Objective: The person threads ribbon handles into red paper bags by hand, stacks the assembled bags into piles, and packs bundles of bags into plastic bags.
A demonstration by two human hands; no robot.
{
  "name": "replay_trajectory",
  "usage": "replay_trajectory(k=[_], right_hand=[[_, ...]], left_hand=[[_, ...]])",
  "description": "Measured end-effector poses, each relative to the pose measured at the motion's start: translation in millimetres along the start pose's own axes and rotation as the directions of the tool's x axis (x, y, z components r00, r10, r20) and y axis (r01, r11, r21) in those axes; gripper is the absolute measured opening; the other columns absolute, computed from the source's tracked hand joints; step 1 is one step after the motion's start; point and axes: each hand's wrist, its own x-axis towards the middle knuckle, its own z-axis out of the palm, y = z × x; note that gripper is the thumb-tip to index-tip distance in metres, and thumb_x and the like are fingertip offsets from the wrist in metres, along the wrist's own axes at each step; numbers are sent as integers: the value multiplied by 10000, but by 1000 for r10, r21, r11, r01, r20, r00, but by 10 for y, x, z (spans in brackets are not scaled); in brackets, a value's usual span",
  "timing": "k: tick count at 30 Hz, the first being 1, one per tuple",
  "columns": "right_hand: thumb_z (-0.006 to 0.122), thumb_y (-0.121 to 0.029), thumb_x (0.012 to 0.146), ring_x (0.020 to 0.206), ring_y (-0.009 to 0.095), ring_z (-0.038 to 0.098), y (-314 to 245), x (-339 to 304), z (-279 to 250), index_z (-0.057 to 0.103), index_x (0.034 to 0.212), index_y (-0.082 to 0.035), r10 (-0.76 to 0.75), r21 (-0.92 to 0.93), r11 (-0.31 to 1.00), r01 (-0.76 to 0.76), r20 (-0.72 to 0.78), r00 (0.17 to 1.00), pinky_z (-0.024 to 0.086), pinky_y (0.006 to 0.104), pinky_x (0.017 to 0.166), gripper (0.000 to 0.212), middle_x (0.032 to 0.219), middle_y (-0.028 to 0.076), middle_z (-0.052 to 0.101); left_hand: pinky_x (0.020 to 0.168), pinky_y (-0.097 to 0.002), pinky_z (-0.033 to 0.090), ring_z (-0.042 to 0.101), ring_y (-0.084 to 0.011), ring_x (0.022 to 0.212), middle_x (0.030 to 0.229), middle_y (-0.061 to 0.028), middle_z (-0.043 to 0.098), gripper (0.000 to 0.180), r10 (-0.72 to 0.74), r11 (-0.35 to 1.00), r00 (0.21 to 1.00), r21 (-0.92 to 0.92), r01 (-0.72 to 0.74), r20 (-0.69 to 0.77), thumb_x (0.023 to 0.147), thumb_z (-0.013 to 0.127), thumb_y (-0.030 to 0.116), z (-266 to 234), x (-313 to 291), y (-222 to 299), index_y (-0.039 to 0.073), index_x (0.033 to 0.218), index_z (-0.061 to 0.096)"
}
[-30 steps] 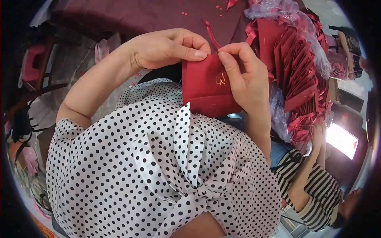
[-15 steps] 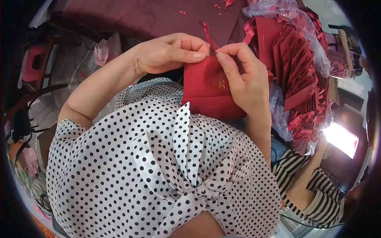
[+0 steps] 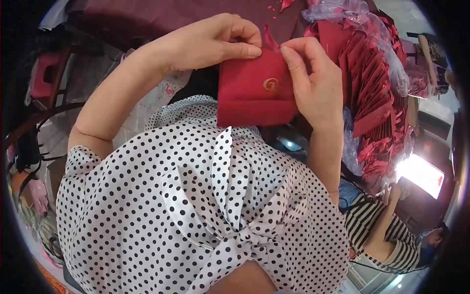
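Observation:
A red paper gift bag (image 3: pixel 245 81) with a gold mark hangs in front of my chest, its top edge up between my hands. A short red ribbon (image 3: pixel 270 38) stands up from that edge. My left hand (image 3: pixel 211 45) is closed, thumb and forefinger pinching the bag's top edge left of the ribbon. At the top right corner my right hand (image 3: pixel 316 78) pinches the edge by the ribbon, thumb against forefinger. Whether a ribbon end lies inside either pinch is too small to tell.
Close on my right lies a long fanned stack of similar red bags (image 3: pixel 364 88) with ribbons, partly wrapped in clear plastic (image 3: pixel 391 59). A dark red cloth-covered table (image 3: pixel 147 19) is ahead. A co-worker's striped sleeve (image 3: pixel 401 245) shows at lower right, a pink stool (image 3: pixel 43 76) at far left.
Both hands have risen slightly with the bag and moved a little apart. The bag now shows flatter and wider, and its lower edge has lifted from my shirt.

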Motion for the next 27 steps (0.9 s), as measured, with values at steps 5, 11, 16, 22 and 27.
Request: replay_trajectory(k=[5, 11, 16, 22, 27], right_hand=[[600, -139, 878, 634, 274, 592, -8, 48, 0, 577, 887, -33, -18, 89, 996, 22, -37, 999, 458, 340, 578, 109, 739, 118, 603], [602, -144, 875, 630, 257, 591, -26, 33, -19, 582, 879, -39, -63, 127, 990, 66, -30, 998, 457, 334, 576, 107, 738, 97, 610], [598, -150, 879, 637, 255, 593, -60, 9, -46, 584, 870, -39, -21, 131, 991, 23, -15, 1000, 459, 334, 585, 112, 739, 93, 615], [603, -152, 877, 651, 259, 598, -103, 3, -56, 589, 872, -41, -33, 150, 988, 33, -2, 999, 460, 324, 589, 112, 746, 94, 618], [635, -103, 847, 652, 238, 605, 22, -18, -43, 625, 870, -29, -102, 105, 988, 109, -68, 992, 468, 316, 601, 79, 729, 96, 605]], left_hand=[[665, -177, 369, 471, -23, 737, 799, 67, 536, 134, -403, 569, 864, -656, 496, 303, 892, 610, 175, -22, -37, 229, 47, 874, 573], [666, -169, 390, 503, -12, 735, 803, 60, 568, 186, -276, 357, 870, -797, 487, 408, 878, 630, 220, 24, -79, 156, 45, 886, 571], [672, -170, 389, 498, -18, 737, 790, 56, 557, 221, -195, 337, 871, -803, 491, 451, 877, 630, 256, 78, -80, 74, 47, 867, 558], [685, -183, 398, 502, -27, 747, 797, 46, 561, 223, -110, 319, 880, -822, 471, 462, 879, 632, 252, 71, -87, 72, 39, 886, 565], [697, -172, 407, 513, -17, 763, 813, 50, 580, 182, -292, 429, 863, -750, 503, 412, 883, 633, 215, 25, -163, 110, 39, 887, 586]])
